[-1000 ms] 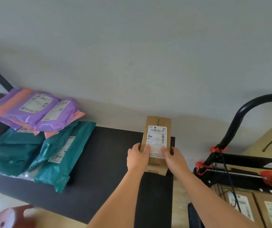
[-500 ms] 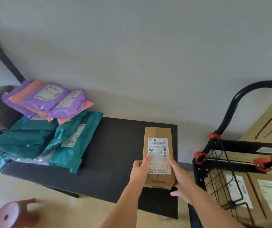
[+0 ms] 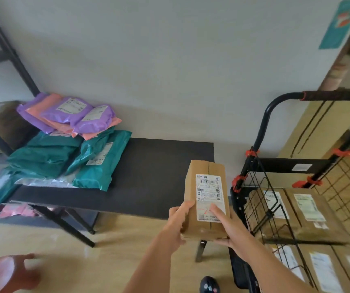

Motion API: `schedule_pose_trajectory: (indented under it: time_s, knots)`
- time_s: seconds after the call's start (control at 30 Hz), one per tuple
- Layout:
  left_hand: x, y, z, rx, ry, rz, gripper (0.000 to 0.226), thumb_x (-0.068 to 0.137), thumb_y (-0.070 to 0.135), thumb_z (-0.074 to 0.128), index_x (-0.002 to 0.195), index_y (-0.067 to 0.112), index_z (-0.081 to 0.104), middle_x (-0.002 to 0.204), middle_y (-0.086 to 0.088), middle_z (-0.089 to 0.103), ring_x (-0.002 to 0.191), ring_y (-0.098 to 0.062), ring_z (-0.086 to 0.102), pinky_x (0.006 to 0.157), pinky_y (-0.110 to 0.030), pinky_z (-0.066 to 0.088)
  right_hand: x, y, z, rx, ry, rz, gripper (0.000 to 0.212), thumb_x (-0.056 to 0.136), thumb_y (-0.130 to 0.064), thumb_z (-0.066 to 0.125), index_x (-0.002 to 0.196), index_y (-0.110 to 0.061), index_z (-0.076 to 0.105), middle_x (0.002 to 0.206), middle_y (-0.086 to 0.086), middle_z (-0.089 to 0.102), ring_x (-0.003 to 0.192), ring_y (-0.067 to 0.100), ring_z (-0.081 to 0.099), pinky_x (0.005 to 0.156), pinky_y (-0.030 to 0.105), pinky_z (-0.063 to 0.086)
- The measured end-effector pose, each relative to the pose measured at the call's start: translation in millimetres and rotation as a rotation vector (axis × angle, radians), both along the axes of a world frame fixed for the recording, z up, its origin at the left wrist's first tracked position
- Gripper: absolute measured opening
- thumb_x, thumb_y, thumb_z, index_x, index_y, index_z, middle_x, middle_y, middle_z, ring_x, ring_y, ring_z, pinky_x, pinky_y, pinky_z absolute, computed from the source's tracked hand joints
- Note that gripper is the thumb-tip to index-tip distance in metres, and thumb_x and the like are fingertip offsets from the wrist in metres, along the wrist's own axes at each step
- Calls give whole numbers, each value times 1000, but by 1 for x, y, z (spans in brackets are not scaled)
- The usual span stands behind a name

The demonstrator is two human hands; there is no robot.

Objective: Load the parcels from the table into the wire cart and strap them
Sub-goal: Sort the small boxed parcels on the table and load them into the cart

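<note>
Cardboard box (image 3: 206,199), long and narrow, white shipping label facing up, red pen mark on the label's lower part. Held in both hands at the near right corner of the black tabletop (image 3: 148,176); its near end hangs past the edge, above the wooden floor. It sits just left of the wire cart (image 3: 260,197) and is not inside it.

Left hand (image 3: 177,223): fingers (image 3: 185,208) wrapped round the box's left edge, holding it. Right hand (image 3: 231,227): fingers (image 3: 217,212) laid over the label, thumb under the near end, also holding.

Cart: black frame, looped handle (image 3: 328,95) up top, orange clips (image 3: 252,153) on the uprights. Several labelled brown boxes (image 3: 309,210) already inside, packed side by side, with more in a nearer row.

Far left of tabletop: heap of teal mailers (image 3: 98,163), with purple mailers (image 3: 74,113) and pink ones stacked on top, against the wall. Well apart from the held box.

Floor, lower left: reddish round stool (image 3: 5,273). Teal poster (image 3: 338,24) on the wall, upper right.
</note>
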State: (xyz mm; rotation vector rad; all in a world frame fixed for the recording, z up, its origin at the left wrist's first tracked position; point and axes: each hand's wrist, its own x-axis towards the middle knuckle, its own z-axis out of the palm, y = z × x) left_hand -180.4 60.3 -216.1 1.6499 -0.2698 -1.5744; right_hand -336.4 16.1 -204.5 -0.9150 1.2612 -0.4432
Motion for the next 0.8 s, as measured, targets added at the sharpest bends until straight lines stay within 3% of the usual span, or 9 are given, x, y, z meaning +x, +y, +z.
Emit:
schedule_pose_trajectory:
  time_s: [0.1,0.27,0.4,0.5,0.57,0.63,0.7,0.73,0.8]
  knots:
    - [-22,17,-2,12,-16,-72,65,72,65,71,117,28,41,122,-4,59,114,-25,55,89,-44,39,-23,13,9,-61,58,-21,74,71,-60,68,136,-32,47,118,1,64,107,21,61,97,51,53]
    - [-55,25,5,-86,59,-49,74,71,59,75,131,37,38,125,-6,60,113,-28,59,99,-48,48,-58,25,23,-102,27,-110,58,78,-65,60,126,-33,55,107,-3,66,96,16,62,73,37,57]
    - [-81,26,12,-102,136,-60,70,69,58,76,128,33,49,118,-11,65,106,-29,65,93,-44,55,-86,32,29,-97,1,-171,55,81,-64,60,126,-32,56,116,1,65,108,21,59,89,45,52]
    - [-106,25,20,-113,141,-123,74,65,62,75,128,31,51,118,-11,66,104,-27,66,80,-38,57,-116,36,27,-41,-59,-184,65,76,-66,64,130,-33,49,127,4,58,120,27,52,108,55,38]
    - [-125,22,26,-126,122,-166,81,60,65,75,129,32,50,116,-9,67,102,-25,67,68,-32,54,-141,36,24,-1,-124,-182,74,71,-69,69,132,-36,43,130,3,56,126,28,48,113,58,29]
    - [-147,16,30,-140,111,-202,87,55,66,76,131,31,49,115,-8,68,102,-25,66,67,-32,51,-172,36,20,-16,-173,-162,76,64,-70,76,128,-43,44,128,-2,57,121,23,51,112,61,29]
    - [-173,8,32,-156,114,-232,88,56,64,76,132,31,48,116,-9,68,105,-26,65,73,-35,51,-205,37,17,-110,-85,-78,59,70,-54,80,122,-55,51,138,-3,53,122,22,53,106,60,40]
    - [-188,4,32,-165,114,-246,87,57,63,77,132,32,48,117,-10,68,106,-27,64,76,-36,52,-223,37,14,-175,-20,-9,60,80,-33,77,118,-68,48,149,-3,45,130,25,49,104,57,44]
    - [-220,-4,32,-171,108,-271,86,58,63,77,133,31,48,119,-10,67,108,-28,64,81,-38,53,-260,31,12,-202,60,24,96,83,3,66,115,-82,36,160,-5,26,138,31,42,101,50,49]
